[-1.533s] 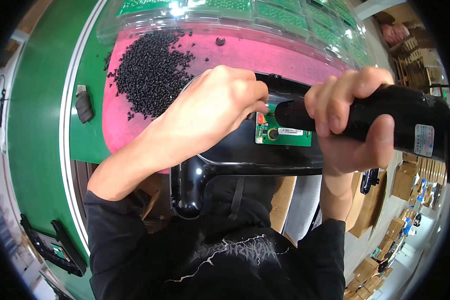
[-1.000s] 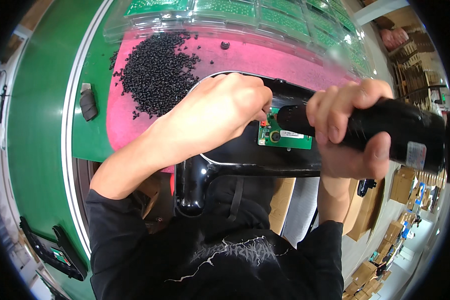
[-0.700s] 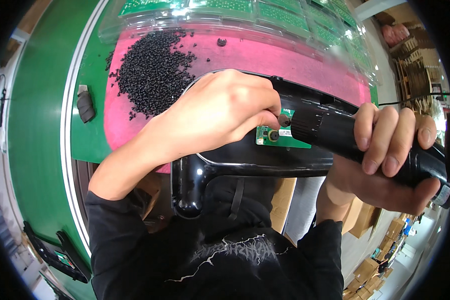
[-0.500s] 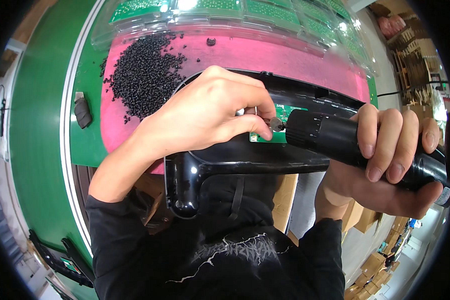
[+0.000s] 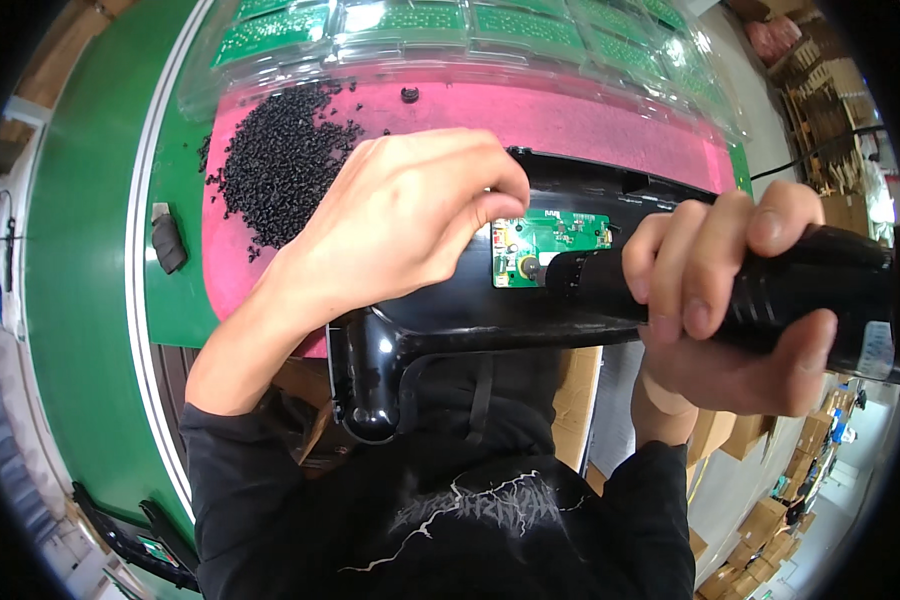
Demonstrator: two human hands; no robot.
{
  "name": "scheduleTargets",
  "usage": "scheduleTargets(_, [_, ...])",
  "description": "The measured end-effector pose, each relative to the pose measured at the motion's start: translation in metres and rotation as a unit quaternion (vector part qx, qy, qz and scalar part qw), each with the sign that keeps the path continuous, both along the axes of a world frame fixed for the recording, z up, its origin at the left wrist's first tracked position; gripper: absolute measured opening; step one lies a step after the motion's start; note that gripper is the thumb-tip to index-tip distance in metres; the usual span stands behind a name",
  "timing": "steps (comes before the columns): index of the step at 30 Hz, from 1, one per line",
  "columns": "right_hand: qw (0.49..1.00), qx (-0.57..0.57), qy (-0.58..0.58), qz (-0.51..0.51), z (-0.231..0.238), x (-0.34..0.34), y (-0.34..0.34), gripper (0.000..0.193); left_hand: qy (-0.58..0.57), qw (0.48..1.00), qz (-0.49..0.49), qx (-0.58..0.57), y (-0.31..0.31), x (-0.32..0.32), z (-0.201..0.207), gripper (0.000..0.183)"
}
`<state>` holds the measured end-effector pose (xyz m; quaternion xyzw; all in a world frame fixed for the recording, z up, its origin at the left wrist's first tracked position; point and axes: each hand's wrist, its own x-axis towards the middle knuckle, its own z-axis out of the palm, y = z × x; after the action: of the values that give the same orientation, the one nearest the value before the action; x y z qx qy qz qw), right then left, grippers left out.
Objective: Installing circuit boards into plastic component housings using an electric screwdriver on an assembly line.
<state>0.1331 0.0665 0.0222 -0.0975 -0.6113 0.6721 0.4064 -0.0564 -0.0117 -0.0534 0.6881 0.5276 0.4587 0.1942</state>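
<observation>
My right hand (image 5: 715, 290) grips a black electric screwdriver (image 5: 815, 285) from the right. Its nose points left and meets the lower left part of a green circuit board (image 5: 560, 232); the bit's very tip is hard to make out. The board sits inside a black plastic housing (image 5: 470, 322), which lies open across the table edge. Just past the board's left end hovers my left hand (image 5: 400, 210), thumb and forefinger pressed together. Whatever is between those fingertips, if anything, is hidden.
A large pile of small black screws (image 5: 280, 165) covers the left of the pink mat (image 5: 450, 110). Clear plastic trays (image 5: 400, 50) with green boards stand behind it. A dark wrapped object (image 5: 168, 240) lies on the green table (image 5: 95, 220) at left. Another black housing (image 5: 135, 535) rests lower left.
My left hand has drawn back up and left from the screwdriver's tip, uncovering the board. The screwdriver, in my right hand, has moved left and slightly down onto the board.
</observation>
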Motion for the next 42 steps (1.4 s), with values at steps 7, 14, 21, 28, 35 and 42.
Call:
scheduleTargets(7, [0.998, -0.031, -0.032, -0.051, -0.013, -0.011, -0.014, 0.047, 0.007, 0.999, 0.003, -0.037, -0.006, 0.000, 0.001, 0.013])
scheduleTargets(14, [0.999, 0.007, -0.030, 0.045, -0.015, -0.024, -0.020, 0.046, 0.033, 0.999, -0.002, 0.028, -0.011, 0.004, -0.009, 0.014])
scheduleTargets(21, [0.992, -0.047, -0.022, 0.112, -0.007, -0.026, -0.017, 0.056, 0.048, 0.998, -0.022, -0.015, -0.014, 0.001, 0.000, 0.019])
scheduleTargets(28, [0.999, 0.020, 0.045, -0.010, 0.000, -0.017, -0.016, 0.044, 0.104, 0.988, -0.103, -0.053, -0.016, -0.004, -0.004, 0.015])
scheduleTargets(35, [0.992, 0.014, 0.124, -0.017, 0.016, -0.010, -0.009, 0.043, 0.027, 0.994, -0.101, 0.019, -0.011, 0.001, 0.004, 0.015])
scheduleTargets(42, [0.988, 0.020, 0.154, 0.013, 0.021, 0.009, 0.002, 0.045, -0.069, 0.987, -0.140, -0.037, -0.007, 0.005, 0.011, 0.014])
